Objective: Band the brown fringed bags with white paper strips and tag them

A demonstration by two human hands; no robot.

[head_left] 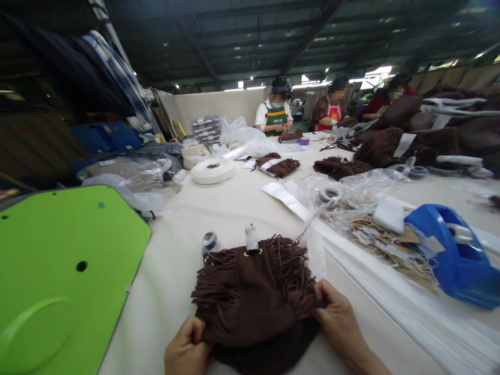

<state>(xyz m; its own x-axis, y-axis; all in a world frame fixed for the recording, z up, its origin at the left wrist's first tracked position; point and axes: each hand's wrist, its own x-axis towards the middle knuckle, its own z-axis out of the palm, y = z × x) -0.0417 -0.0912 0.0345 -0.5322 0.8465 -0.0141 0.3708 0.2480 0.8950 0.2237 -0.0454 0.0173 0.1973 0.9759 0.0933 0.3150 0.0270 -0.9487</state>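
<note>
A dark brown fringed bag (255, 302) lies on the white table in front of me, fringe hanging along both its sides. My left hand (188, 346) pinches its lower left edge. On the opposite side, my right hand (338, 317) grips the lower right edge between thumb and fingers. Grey-white wrapping (251, 238) stands up at the bag's top middle, near two small gold eyelets. Beside the top left corner is a wrapped ring-like piece (210, 240). The bag's underside near me is dark and partly hidden.
A green machine panel (74, 260) fills the left. To the right are a blue tape dispenser (455, 255), tags with strings (390, 245) and clear plastic bags. A white tape roll (213, 171) and more brown fringed bags (341, 167) lie farther back. Several people stand beyond.
</note>
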